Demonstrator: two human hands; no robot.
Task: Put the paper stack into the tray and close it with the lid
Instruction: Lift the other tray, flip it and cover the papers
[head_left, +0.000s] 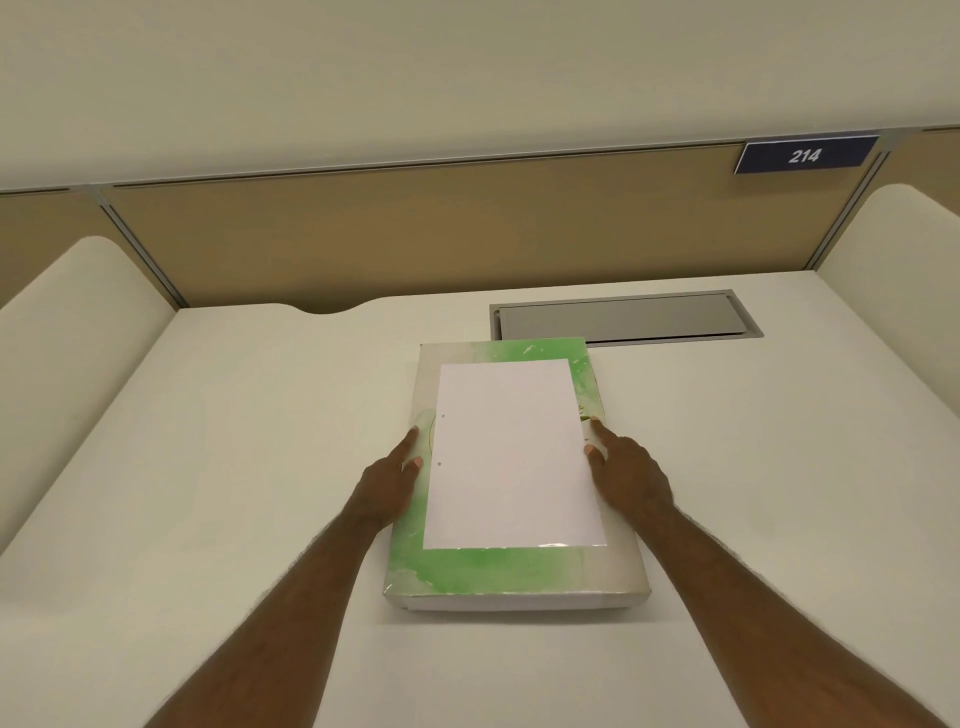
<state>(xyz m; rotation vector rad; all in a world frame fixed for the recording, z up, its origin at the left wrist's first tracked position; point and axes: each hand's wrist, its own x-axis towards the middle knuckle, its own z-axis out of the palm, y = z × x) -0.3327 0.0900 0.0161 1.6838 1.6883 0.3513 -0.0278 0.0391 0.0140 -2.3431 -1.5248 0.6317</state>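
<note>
A white paper stack with two punched holes near its left edge lies over the green-printed top of a flat cardboard box at the desk's middle. Along the box's front, the lid's rim overlaps a white lower part, the tray. My left hand holds the stack's left edge, thumb on top. My right hand holds the right edge, index finger stretched forward along it. Whether the stack rests on the lid or hovers just above it cannot be told.
The box sits on a white desk with curved side dividers. A grey cable hatch is set into the desk just behind the box. A tan partition with a "214" sign closes the back.
</note>
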